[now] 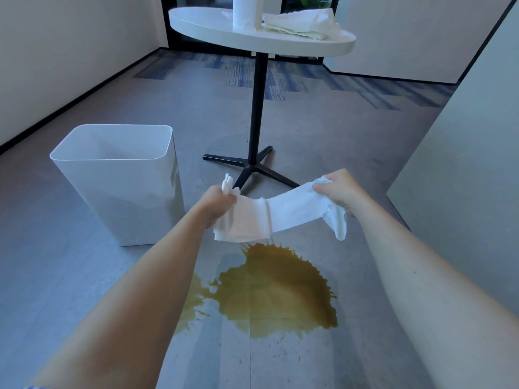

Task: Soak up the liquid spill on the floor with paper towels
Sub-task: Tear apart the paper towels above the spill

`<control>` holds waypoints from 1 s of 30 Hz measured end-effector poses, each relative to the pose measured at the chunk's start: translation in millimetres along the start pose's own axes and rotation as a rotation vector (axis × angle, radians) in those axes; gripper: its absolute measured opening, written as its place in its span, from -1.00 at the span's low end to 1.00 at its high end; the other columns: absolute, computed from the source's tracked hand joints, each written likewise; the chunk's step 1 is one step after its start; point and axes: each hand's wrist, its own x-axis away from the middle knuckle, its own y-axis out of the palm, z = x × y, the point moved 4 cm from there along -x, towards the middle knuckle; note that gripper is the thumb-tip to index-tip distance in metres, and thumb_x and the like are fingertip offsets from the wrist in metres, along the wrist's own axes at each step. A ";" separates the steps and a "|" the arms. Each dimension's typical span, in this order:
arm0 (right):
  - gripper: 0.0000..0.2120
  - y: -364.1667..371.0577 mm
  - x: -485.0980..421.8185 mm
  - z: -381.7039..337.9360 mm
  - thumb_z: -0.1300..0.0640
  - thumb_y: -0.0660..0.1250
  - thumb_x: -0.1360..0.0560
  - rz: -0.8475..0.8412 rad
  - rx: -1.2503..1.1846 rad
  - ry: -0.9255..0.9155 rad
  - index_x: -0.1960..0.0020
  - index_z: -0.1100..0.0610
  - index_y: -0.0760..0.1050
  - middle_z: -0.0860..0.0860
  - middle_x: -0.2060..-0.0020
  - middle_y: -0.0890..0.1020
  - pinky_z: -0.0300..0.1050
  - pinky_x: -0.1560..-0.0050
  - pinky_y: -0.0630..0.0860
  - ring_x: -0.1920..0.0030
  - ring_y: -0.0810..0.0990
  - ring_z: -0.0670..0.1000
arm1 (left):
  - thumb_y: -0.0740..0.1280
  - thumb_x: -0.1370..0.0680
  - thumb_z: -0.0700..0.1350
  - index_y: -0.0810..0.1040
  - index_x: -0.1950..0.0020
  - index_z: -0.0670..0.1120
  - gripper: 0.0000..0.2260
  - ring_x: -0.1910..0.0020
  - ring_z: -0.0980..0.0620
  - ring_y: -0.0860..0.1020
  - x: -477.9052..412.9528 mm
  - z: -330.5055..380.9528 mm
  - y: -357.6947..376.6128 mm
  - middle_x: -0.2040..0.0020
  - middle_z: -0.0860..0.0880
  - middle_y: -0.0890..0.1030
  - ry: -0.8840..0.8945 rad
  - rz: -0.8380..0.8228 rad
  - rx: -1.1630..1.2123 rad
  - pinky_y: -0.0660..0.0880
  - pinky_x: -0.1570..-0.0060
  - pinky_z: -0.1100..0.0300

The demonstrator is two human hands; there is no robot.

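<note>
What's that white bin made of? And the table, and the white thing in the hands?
The bin looks like plastic: smooth, thin-walled, faintly shiny. The table top is smooth matt white, maybe painted wood or laminate; its leg looks like black metal. The paper towel is soft paper: it droops and crinkles.

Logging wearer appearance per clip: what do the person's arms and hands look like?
The left hand and right hand are bare: no gloves, rings or watch visible. Forearms uncovered too; a blue-and-white sliver, perhaps a sleeve, shows at the lower-left edge.

White paper towels (278, 211) stretched above floor, brown spill (275, 290) pooled beneath, splattered edges
</note>
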 end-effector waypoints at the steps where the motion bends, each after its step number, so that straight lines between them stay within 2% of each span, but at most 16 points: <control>1: -0.89 -0.7 0.2 -0.1 0.17 0.28 -0.46 0.016 0.015 0.002 0.19 0.19 0.41 0.05 0.25 0.40 -0.15 0.24 0.27 0.23 0.36 0.05 | 0.21 -0.62 -0.06 0.40 -0.17 -0.19 -0.77 0.07 -0.11 0.47 -2.4 -1.1 -0.7 0.05 -0.11 0.49 0.015 0.031 0.011 0.39 0.11 0.09; 3: -0.86 -2.2 -1.0 0.6 0.15 0.24 -0.52 0.074 0.053 0.001 0.20 0.15 0.40 0.03 0.26 0.42 -0.14 0.21 0.31 0.19 0.41 0.09 | 0.15 -0.63 -0.08 0.36 -0.22 -0.19 -0.76 0.07 -0.11 0.46 -7.0 -2.0 -3.8 0.02 -0.13 0.48 0.060 0.129 0.027 0.38 0.13 0.08; 6: -0.83 -3.7 -2.8 1.6 0.14 0.19 -0.57 0.173 0.095 -0.004 0.18 0.18 0.37 0.03 0.29 0.41 -0.14 0.16 0.32 0.16 0.42 0.11 | 0.16 -0.62 -0.07 0.32 -0.14 -0.15 -0.83 0.08 -0.08 0.44 -7.5 4.5 -4.1 0.13 -0.03 0.44 0.133 0.195 0.115 0.36 0.15 0.09; 7: -0.82 -3.6 -3.7 1.9 0.14 0.18 -0.57 0.189 0.111 -0.005 0.17 0.19 0.37 0.05 0.27 0.43 -0.14 0.16 0.32 0.16 0.42 0.11 | 0.23 -0.59 0.02 0.34 -0.10 -0.13 -0.76 0.09 -0.07 0.46 -5.4 8.4 -2.5 0.15 -0.01 0.45 0.150 0.175 0.169 0.38 0.16 0.10; 9: -0.77 -3.4 -4.8 1.2 0.16 0.17 -0.58 0.216 0.113 -0.009 0.24 0.18 0.33 0.08 0.24 0.44 -0.14 0.17 0.31 0.17 0.40 0.11 | 0.40 -0.37 0.25 0.42 -0.03 -0.13 -0.50 0.13 -0.03 0.55 1.0 15.2 1.2 0.13 -0.02 0.54 0.152 0.098 0.245 0.48 0.19 0.08; 10: -0.72 -2.7 -5.3 0.1 0.17 0.17 -0.58 0.229 0.089 -0.012 0.29 0.16 0.28 0.06 0.27 0.41 -0.14 0.21 0.30 0.18 0.37 0.10 | 0.45 -0.27 0.29 0.47 0.01 -0.13 -0.44 0.16 -0.02 0.59 2.8 16.3 3.3 0.14 -0.03 0.59 0.144 0.063 0.236 0.52 0.18 0.06; 11: -0.68 -2.5 -5.7 -0.6 0.19 0.17 -0.58 0.240 0.052 -0.009 0.34 0.13 0.22 0.03 0.33 0.36 -0.14 0.27 0.27 0.19 0.33 0.09 | 0.48 -0.24 0.29 0.50 0.07 -0.12 -0.45 0.20 -0.02 0.60 3.3 16.8 5.9 0.17 -0.04 0.61 0.149 0.041 0.211 0.53 0.19 0.07; 13: -0.66 -1.9 -7.4 -1.6 0.20 0.15 -0.58 0.262 -0.025 0.007 0.35 0.10 0.18 0.00 0.37 0.30 -0.14 0.34 0.21 0.20 0.30 0.07 | 0.47 -0.33 0.22 0.46 0.20 -0.11 -0.58 0.31 -0.03 0.53 2.4 16.5 8.9 0.29 -0.04 0.55 0.169 0.054 0.154 0.42 0.27 0.11; 16: -0.76 -0.8 -5.4 -5.6 0.15 0.15 -0.57 0.308 -0.039 -0.008 0.23 0.21 0.40 0.09 0.27 0.48 -0.09 0.24 0.38 0.20 0.44 0.13 | 0.34 -0.51 0.11 0.38 0.26 -0.08 -0.69 0.36 -0.01 0.39 1.7 19.5 11.1 0.38 -0.01 0.41 0.225 0.066 0.145 0.29 0.31 0.16; 18: -0.73 3.2 -3.4 -9.7 0.09 0.17 -0.57 0.318 0.020 -0.050 0.15 0.26 0.49 0.11 0.22 0.56 -0.04 0.16 0.45 0.14 0.53 0.17 | 0.30 -0.54 0.05 0.35 0.26 -0.08 -0.72 0.38 0.00 0.37 5.5 25.1 13.3 0.39 0.01 0.41 0.275 0.069 0.140 0.30 0.32 0.17; 21: -0.63 15.9 0.3 -21.5 0.08 0.13 -0.60 0.309 0.148 -0.128 0.36 0.16 0.25 0.03 0.39 0.39 -0.10 0.25 0.29 0.20 0.42 0.16 | 0.30 -0.55 -0.03 0.34 0.24 -0.08 -0.76 0.38 0.03 0.37 13.8 39.1 18.5 0.34 0.03 0.42 0.350 0.134 0.108 0.30 0.36 0.18; 23: -0.62 22.9 2.2 -26.9 0.09 0.11 -0.61 0.287 0.192 -0.135 0.36 0.14 0.20 0.01 0.39 0.36 -0.10 0.24 0.26 0.20 0.41 0.17 | 0.30 -0.55 -0.05 0.35 0.17 -0.12 -0.79 0.34 0.05 0.37 17.1 46.6 18.5 0.28 0.02 0.43 0.384 0.194 0.034 0.26 0.37 0.19; 25: -0.69 20.8 1.0 -23.6 0.10 0.11 -0.62 0.313 0.246 -0.118 0.26 0.20 0.40 0.10 0.27 0.52 -0.08 0.20 0.31 0.07 0.51 0.23 | 0.29 -0.56 -0.06 0.34 0.12 -0.17 -0.79 0.31 0.01 0.37 16.7 46.1 11.1 0.23 -0.04 0.44 0.399 0.245 -0.050 0.25 0.38 0.18; 26: -0.71 16.7 0.2 -17.4 0.10 0.12 -0.62 0.335 0.269 -0.090 0.11 0.25 0.50 0.17 0.12 0.60 -0.05 0.14 0.35 -0.02 0.54 0.25 | 0.29 -0.56 -0.06 0.36 0.10 -0.19 -0.79 0.29 -0.01 0.38 15.6 42.4 5.6 0.20 -0.06 0.46 0.399 0.260 -0.087 0.25 0.38 0.18; 28: -0.68 8.3 -0.7 -2.3 0.10 0.13 -0.62 0.357 0.282 -0.018 -0.13 0.30 0.52 0.25 -0.11 0.59 -0.04 0.03 0.42 -0.14 0.54 0.26 | 0.28 -0.56 -0.07 0.39 0.05 -0.20 -0.80 0.26 -0.02 0.42 13.1 30.4 -6.4 0.17 -0.07 0.49 0.387 0.267 -0.157 0.27 0.37 0.17; 30: -0.67 -2.5 -0.3 12.7 0.10 0.13 -0.62 0.393 0.259 0.061 -0.21 0.29 0.51 0.25 -0.17 0.57 -0.04 -0.02 0.44 -0.18 0.53 0.25 | 0.27 -0.57 -0.07 0.39 0.03 -0.20 -0.81 0.23 -0.06 0.44 11.5 16.0 -22.2 0.13 -0.11 0.51 0.344 0.310 -0.196 0.26 0.34 0.13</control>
